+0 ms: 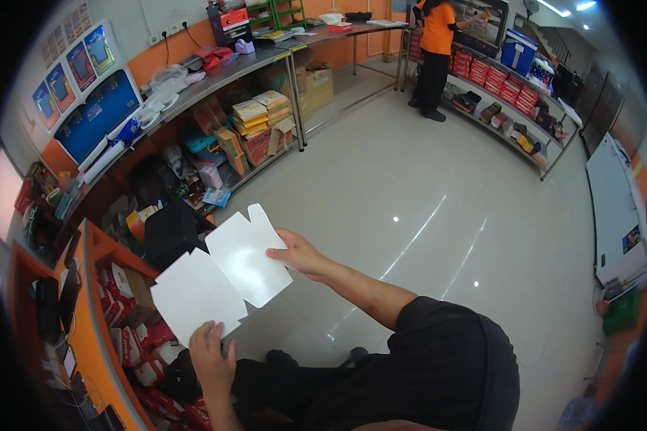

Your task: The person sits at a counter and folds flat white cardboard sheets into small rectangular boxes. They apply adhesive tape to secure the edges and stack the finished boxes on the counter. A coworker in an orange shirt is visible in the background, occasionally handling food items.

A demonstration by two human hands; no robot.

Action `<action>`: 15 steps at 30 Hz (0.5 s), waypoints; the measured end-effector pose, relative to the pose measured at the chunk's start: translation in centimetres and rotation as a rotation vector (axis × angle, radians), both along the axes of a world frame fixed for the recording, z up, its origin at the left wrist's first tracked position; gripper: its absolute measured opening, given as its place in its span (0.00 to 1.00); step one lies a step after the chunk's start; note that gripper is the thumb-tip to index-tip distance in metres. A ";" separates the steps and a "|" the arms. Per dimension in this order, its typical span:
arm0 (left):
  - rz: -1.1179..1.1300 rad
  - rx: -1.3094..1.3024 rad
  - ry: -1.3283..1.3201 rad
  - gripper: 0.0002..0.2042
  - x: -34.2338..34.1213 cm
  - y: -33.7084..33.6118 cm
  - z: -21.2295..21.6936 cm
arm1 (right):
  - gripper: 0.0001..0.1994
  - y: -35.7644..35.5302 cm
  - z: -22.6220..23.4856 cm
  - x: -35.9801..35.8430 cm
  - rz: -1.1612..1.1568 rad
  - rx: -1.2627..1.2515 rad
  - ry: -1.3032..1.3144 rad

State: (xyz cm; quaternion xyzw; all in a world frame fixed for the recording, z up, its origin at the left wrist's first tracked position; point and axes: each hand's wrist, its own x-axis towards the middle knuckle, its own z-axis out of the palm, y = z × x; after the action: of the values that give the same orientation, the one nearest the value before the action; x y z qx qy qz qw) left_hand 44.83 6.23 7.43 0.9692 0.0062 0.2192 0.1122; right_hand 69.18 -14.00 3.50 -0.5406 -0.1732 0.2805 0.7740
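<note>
While both grip flat white carton blank, fingers apparently closed.

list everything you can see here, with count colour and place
flat carton blank: one, white, unfolded, held over the floor
metal tables: a long grey run, upper left, cluttered on top
cardboard boxes: several, brown and yellow, under the tables
red boxes: many, on the right-hand shelf
co-worker: one, orange top, at the far shelf
tiled floor: pale, glossy
left hand: grips the blank's lower edge
right hand: grips its right edge
</note>
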 end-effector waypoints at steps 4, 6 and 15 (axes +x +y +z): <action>-0.041 -0.022 0.001 0.17 -0.6 1.3 -1.7 | 0.20 0.4 -1.9 -0.5 0.012 -0.088 0.022; -0.055 -0.054 -0.030 0.14 -1.2 1.9 -2.5 | 0.20 1.0 -2.6 -0.9 0.029 -0.112 0.035; 0.046 -0.232 -0.105 0.09 -3.1 7.4 -9.0 | 0.17 7.2 -3.9 -3.5 0.012 -0.273 0.030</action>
State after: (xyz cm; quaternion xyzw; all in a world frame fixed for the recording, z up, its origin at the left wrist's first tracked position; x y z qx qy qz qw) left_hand 41.71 13.64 -1.53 0.9364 0.0480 0.2700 0.2188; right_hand 65.68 -6.80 -0.43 -0.6356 -0.1249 0.3144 0.6940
